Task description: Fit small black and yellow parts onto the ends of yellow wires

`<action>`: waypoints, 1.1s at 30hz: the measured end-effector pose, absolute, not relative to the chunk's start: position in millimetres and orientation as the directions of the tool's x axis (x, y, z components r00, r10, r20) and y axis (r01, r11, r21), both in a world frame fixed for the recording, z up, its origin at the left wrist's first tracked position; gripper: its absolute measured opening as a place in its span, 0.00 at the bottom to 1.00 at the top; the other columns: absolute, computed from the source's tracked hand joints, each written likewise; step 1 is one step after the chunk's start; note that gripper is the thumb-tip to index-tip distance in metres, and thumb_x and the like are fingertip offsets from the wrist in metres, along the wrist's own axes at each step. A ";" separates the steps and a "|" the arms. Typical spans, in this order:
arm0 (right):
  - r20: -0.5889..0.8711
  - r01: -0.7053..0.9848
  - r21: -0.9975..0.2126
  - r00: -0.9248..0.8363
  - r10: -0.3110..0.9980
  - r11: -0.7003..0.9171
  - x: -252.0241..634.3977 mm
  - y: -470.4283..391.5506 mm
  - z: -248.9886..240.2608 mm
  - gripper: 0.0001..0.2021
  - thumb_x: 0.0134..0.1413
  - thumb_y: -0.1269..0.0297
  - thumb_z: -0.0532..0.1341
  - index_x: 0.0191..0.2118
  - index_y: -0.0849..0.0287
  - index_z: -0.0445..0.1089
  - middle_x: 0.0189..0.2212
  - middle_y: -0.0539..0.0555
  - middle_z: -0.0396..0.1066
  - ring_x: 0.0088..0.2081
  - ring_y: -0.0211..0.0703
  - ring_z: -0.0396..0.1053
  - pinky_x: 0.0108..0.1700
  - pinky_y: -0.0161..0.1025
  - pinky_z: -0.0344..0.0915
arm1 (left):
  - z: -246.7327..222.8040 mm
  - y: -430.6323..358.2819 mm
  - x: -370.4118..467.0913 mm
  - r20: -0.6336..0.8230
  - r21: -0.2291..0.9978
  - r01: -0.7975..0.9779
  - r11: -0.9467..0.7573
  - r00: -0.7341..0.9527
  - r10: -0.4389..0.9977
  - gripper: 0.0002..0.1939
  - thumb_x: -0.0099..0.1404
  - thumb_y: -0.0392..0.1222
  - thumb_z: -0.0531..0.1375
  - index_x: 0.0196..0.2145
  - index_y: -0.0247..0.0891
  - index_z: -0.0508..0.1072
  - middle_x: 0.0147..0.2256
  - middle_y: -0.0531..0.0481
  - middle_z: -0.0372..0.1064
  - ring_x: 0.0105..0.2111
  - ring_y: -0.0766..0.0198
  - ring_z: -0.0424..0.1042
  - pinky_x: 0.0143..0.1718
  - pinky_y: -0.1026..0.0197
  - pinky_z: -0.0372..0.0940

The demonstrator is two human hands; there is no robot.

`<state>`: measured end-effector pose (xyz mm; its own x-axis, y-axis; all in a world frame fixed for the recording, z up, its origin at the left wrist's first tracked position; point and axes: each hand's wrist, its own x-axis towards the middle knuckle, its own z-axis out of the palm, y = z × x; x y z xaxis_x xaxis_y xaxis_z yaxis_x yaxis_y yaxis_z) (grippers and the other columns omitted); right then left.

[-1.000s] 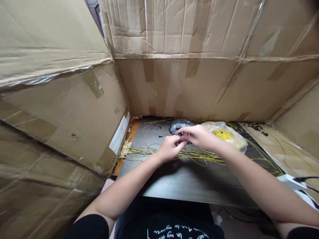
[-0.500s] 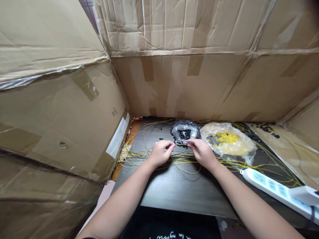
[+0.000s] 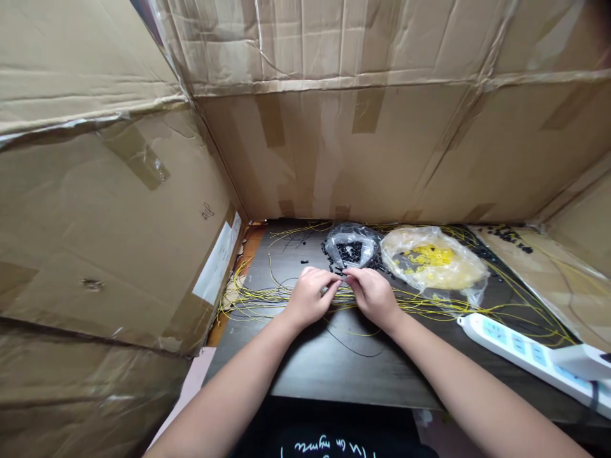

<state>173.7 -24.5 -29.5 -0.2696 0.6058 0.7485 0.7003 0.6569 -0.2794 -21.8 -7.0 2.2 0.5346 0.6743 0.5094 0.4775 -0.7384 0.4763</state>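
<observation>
Landmark: bag of black pieces (image 3: 338,238), on the worktop (image 3: 315,376). Left hand (image 3: 311,298) and right hand (image 3: 375,298) just on its near side, thumbs and fingertips pressed together, nearly meeting; anything pinched too small to tell. Yellow wires (image 3: 270,295) also on its near side. Bag of yellow pieces (image 3: 464,275) right beside it; power strip (image 3: 514,350) farther right.

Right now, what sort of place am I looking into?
Probably a makeshift small-parts workstation: cardboard walls stand behind and beside a dark table, where yellow wires lie near a plastic bag of yellow pieces.
</observation>
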 end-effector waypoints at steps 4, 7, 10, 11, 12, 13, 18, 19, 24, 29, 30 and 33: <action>0.706 0.673 -0.325 -0.294 0.644 0.664 171.0 -25.7 -28.1 0.11 0.65 0.68 0.55 0.52 0.58 0.66 0.39 0.56 0.75 0.38 0.45 0.70 0.42 0.42 0.65 | 1.6 -5.6 -22.0 0.516 0.487 0.490 -0.723 0.505 0.691 0.08 0.70 0.40 0.56 0.36 0.39 0.75 0.33 0.51 0.76 0.34 0.63 0.72 0.44 0.55 0.60; 0.613 0.685 -0.424 -0.264 0.744 0.592 172.2 -28.2 -26.5 0.09 0.65 0.64 0.56 0.47 0.57 0.69 0.30 0.52 0.72 0.32 0.43 0.68 0.39 0.40 0.63 | 2.3 -6.0 -22.0 0.519 0.528 0.495 -0.690 0.455 0.724 0.08 0.68 0.39 0.57 0.35 0.38 0.75 0.30 0.51 0.75 0.31 0.64 0.71 0.41 0.57 0.61; 0.562 0.670 -0.518 -0.201 0.802 0.531 174.0 -30.6 -25.5 0.08 0.64 0.62 0.56 0.40 0.57 0.70 0.24 0.50 0.69 0.29 0.41 0.65 0.36 0.38 0.61 | 3.5 -6.6 -21.8 0.517 0.552 0.485 -0.678 0.440 0.735 0.07 0.68 0.39 0.57 0.34 0.38 0.75 0.30 0.51 0.74 0.31 0.64 0.70 0.40 0.59 0.61; 0.556 0.656 -0.544 -0.185 0.810 0.523 174.3 -31.0 -25.2 0.08 0.64 0.61 0.56 0.39 0.57 0.70 0.24 0.50 0.69 0.28 0.40 0.65 0.36 0.38 0.61 | 3.9 -6.5 -21.8 0.514 0.555 0.483 -0.677 0.440 0.736 0.08 0.68 0.39 0.57 0.33 0.38 0.74 0.30 0.51 0.74 0.31 0.65 0.70 0.39 0.60 0.61; 0.551 0.643 -0.565 -0.174 0.816 0.518 174.4 -31.3 -25.0 0.08 0.64 0.61 0.56 0.39 0.57 0.70 0.25 0.50 0.69 0.28 0.40 0.65 0.35 0.37 0.61 | 4.2 -6.3 -21.9 0.511 0.556 0.484 -0.676 0.443 0.737 0.08 0.68 0.39 0.57 0.33 0.38 0.74 0.30 0.51 0.74 0.31 0.65 0.70 0.39 0.60 0.61; 0.548 0.632 -0.580 -0.165 0.820 0.514 174.3 -31.4 -24.9 0.08 0.64 0.60 0.56 0.39 0.57 0.71 0.25 0.50 0.69 0.28 0.40 0.66 0.35 0.37 0.61 | 4.4 -6.0 -22.1 0.507 0.553 0.487 -0.675 0.446 0.737 0.08 0.68 0.39 0.57 0.33 0.38 0.74 0.30 0.51 0.74 0.31 0.65 0.70 0.39 0.60 0.61; 0.536 0.578 -0.639 -0.139 0.833 0.507 172.2 -30.9 -25.1 0.09 0.64 0.59 0.56 0.39 0.57 0.71 0.27 0.51 0.71 0.28 0.39 0.67 0.35 0.37 0.63 | 3.2 -3.6 -23.7 0.501 0.497 0.508 -0.704 0.494 0.711 0.07 0.68 0.40 0.56 0.33 0.38 0.73 0.30 0.51 0.74 0.31 0.65 0.70 0.39 0.59 0.60; 0.533 0.564 -0.651 -0.137 0.835 0.509 171.8 -30.8 -25.2 0.10 0.64 0.59 0.56 0.38 0.57 0.71 0.27 0.51 0.71 0.28 0.39 0.67 0.35 0.37 0.64 | 2.7 -3.2 -24.1 0.501 0.482 0.509 -0.713 0.507 0.701 0.08 0.68 0.40 0.56 0.33 0.38 0.73 0.30 0.51 0.74 0.31 0.64 0.70 0.40 0.59 0.60; 0.529 0.528 -0.680 -0.128 0.839 0.509 170.5 -30.3 -25.0 0.12 0.64 0.57 0.55 0.36 0.57 0.71 0.26 0.52 0.71 0.27 0.39 0.68 0.34 0.37 0.65 | 0.9 -1.9 -25.6 0.500 0.428 0.513 -0.744 0.551 0.668 0.09 0.69 0.41 0.56 0.34 0.38 0.73 0.31 0.50 0.75 0.32 0.64 0.70 0.41 0.58 0.60; 0.515 0.494 -0.708 -0.128 0.847 0.505 168.0 -30.3 -23.1 0.11 0.63 0.58 0.57 0.36 0.58 0.71 0.26 0.51 0.71 0.27 0.38 0.67 0.33 0.36 0.64 | 0.5 -2.2 -27.0 0.495 0.394 0.497 -0.773 0.595 0.634 0.08 0.69 0.40 0.55 0.34 0.39 0.73 0.32 0.51 0.75 0.31 0.65 0.70 0.40 0.59 0.60; 0.509 0.482 -0.717 -0.131 0.851 0.503 167.4 -30.4 -22.8 0.10 0.62 0.58 0.58 0.36 0.58 0.71 0.25 0.51 0.70 0.27 0.38 0.66 0.33 0.36 0.64 | 0.3 -2.3 -27.3 0.493 0.385 0.494 -0.780 0.604 0.626 0.08 0.69 0.40 0.55 0.35 0.39 0.73 0.32 0.51 0.75 0.31 0.65 0.70 0.39 0.59 0.60; 0.498 0.461 -0.734 -0.133 0.857 0.498 166.2 -30.4 -22.7 0.10 0.60 0.58 0.60 0.36 0.59 0.72 0.24 0.50 0.68 0.26 0.37 0.65 0.32 0.35 0.64 | -0.1 -2.2 -28.5 0.496 0.360 0.496 -0.790 0.616 0.613 0.08 0.69 0.40 0.55 0.35 0.38 0.74 0.33 0.50 0.75 0.32 0.65 0.71 0.38 0.60 0.60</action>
